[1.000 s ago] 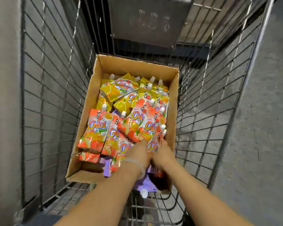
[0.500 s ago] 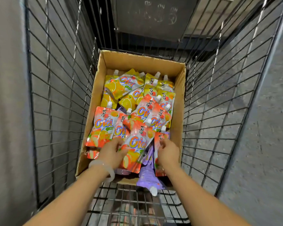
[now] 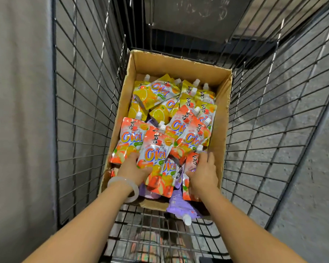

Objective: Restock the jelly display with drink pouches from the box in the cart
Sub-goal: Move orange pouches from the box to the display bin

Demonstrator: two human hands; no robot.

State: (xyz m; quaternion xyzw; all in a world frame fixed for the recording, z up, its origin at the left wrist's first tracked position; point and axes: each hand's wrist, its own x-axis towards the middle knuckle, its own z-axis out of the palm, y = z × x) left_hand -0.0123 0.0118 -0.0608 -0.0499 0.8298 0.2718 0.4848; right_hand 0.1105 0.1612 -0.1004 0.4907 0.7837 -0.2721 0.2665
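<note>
1. The orange pouch point(image 3: 156, 158) lies at the near end of the cardboard box point(image 3: 221, 114), on top of the other pouches, with the left hand point(image 3: 133, 168) gripping its lower left edge, thumb on its face and fingers behind it.
2. The right hand point(image 3: 204, 172) lies at about 3 o'clock from that pouch, its fingers wrapped over a second orange pouch point(image 3: 193, 163) standing against the box's right wall.
3. A second ago both hands were pressed together low in the pile; half a second ago they had parted, each on a pouch. Now the left-hand pouch sits a little higher and freer of the heap, so I judge the pickup is under way, with nothing yet out of the box.
4. At 12 o'clock from the hands, more orange pouches overlap, and beyond them a cluster of yellow pouches point(image 3: 154, 93) fills the far end.
5. At 6 o'clock a purple pouch point(image 3: 179, 207) hangs over the box's near edge, spout down, onto the wire floor of the cart point(image 3: 84, 111).
6. A pale bangle point(image 3: 125, 184) circles the left wrist.
7. The jelly display is not in view, so every pouch has yet to travel.
</note>
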